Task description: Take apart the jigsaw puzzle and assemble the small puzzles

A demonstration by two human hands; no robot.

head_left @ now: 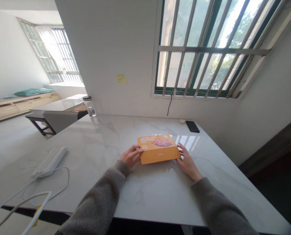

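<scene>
orange puzzle box (pixel 158 149); pink-printed lid; lying flat on marble table (pixel 96 147)

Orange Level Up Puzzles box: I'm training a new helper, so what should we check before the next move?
1. Left hand touching the orange Level Up Puzzles box: ok, fingers at its left side.
2. Right hand touching the box: ok, fingertips at its right side.
3. Box flat on the marble tabletop: ok.
4. Box closed: ok, no gap shows.
5. Black smartphone apart from the box: ok, lying beyond it.
6. White cable away from both hands: ok, off to the left.
7. Box contents: cannot tell, hidden.
</scene>
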